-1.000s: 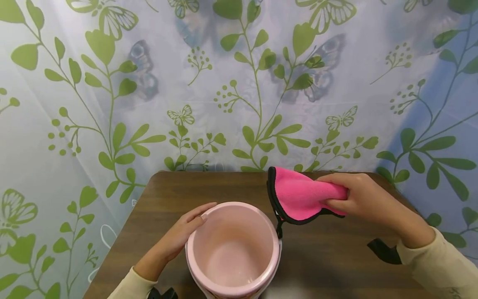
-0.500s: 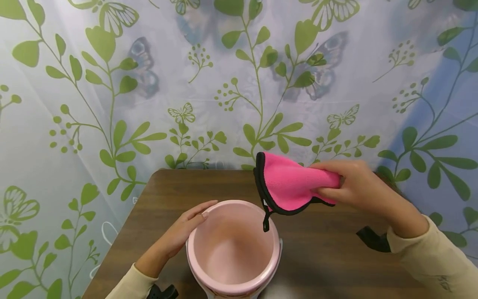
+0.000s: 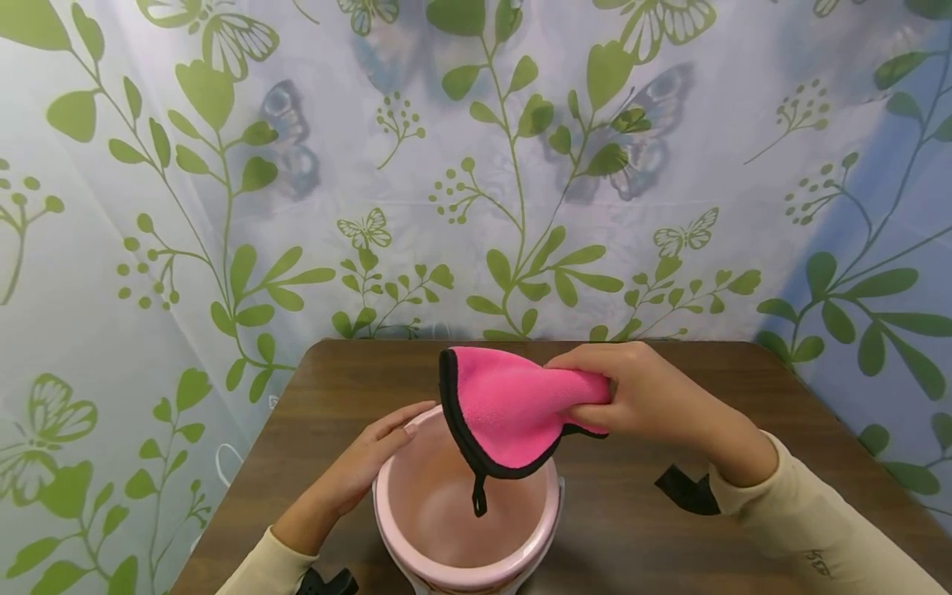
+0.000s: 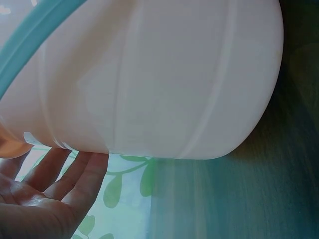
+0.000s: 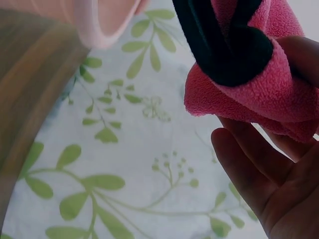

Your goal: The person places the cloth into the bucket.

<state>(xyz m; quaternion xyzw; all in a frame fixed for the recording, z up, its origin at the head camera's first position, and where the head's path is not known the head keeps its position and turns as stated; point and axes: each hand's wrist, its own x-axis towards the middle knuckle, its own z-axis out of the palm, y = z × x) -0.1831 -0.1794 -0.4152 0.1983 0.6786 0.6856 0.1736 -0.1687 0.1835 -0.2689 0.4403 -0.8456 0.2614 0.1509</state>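
A pink bucket (image 3: 388,529) stands upright on the table near its front. My left hand (image 3: 364,463) rests against the bucket's left side, its thumb at the rim. In the left wrist view, the fingers (image 4: 82,181) reach fairly straight to the pale outer wall. My right hand (image 3: 654,401) holds a bright pink cleaning cloth (image 3: 513,405) with black edging, its near end bunched between thumb and fingers. The cloth's free end spreads over the bucket's mouth, and a black hanging loop (image 3: 479,496) dangles from it. Seen from the right wrist, the cloth (image 5: 279,94) is folded in the grip.
A dark wooden table (image 3: 669,512) carries the bucket. Behind it hangs a curtain (image 3: 476,124) printed with green leaves and butterflies. A blue-green handle (image 4: 35,40) runs along the bucket's outside. Black mounts (image 3: 687,490) show by both sleeves.
My right hand has moved left with the cloth, rising a little and then dropping, from beside the bucket to over its mouth. The left hand stays against the bucket.
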